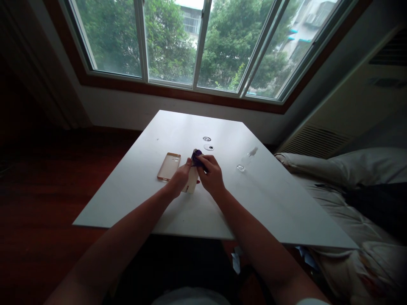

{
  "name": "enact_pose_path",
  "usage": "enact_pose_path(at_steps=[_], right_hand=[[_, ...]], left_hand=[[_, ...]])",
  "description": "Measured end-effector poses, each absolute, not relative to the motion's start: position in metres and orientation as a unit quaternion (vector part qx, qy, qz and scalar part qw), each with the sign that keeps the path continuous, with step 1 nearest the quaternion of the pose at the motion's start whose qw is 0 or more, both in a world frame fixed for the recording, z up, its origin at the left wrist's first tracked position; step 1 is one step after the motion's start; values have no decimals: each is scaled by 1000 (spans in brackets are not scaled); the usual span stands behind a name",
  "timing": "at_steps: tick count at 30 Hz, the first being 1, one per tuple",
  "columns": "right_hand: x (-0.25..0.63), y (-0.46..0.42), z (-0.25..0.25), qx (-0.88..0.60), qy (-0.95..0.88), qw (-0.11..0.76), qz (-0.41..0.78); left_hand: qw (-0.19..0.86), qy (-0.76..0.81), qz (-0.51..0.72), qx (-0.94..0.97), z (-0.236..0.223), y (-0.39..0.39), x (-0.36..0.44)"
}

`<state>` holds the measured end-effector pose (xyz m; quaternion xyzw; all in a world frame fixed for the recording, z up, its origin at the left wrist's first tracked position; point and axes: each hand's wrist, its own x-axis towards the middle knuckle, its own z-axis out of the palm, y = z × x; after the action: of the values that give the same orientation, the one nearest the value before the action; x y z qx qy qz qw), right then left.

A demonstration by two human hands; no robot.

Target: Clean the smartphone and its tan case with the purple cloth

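My left hand is closed around the side of a light gold phone, which is tilted above the table. My right hand pinches a dark purple cloth and presses it against the upper end of the phone. The fingers and cloth hide most of that end. Just left of the hands lies a clear phone case with a gold-coloured rim. A small red thing peeks out beside the phone, too little of it showing to name.
Beyond the hands, two small oval pieces lie on the white table. To the right are a clear bottle and a small clear piece. A window rises behind; a couch stands at the right.
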<state>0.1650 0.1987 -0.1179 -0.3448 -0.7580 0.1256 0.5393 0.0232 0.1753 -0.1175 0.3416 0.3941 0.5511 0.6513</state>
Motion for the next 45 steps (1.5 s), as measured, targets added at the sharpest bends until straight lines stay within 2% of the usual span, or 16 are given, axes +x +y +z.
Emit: enact_pose_path(at_steps=[5, 11, 22, 31, 40, 45], right_hand=[[162, 197, -121, -327, -776, 521, 137], [168, 206, -123, -409, -713, 559, 107], [163, 199, -121, -343, -740, 567, 114], [174, 210, -118, -420, -682, 591, 94], [166, 199, -119, -360, -720, 586, 95], [170, 205, -118, -402, -686, 600, 83]], left_hand=[[606, 441, 562, 350, -116, 178, 19], [649, 422, 513, 372, -112, 174, 20], [616, 447, 508, 403, -109, 173, 22], [631, 414, 496, 429, -107, 168, 26], [611, 441, 502, 424, -108, 171, 24], [632, 420, 489, 431, -107, 168, 26]])
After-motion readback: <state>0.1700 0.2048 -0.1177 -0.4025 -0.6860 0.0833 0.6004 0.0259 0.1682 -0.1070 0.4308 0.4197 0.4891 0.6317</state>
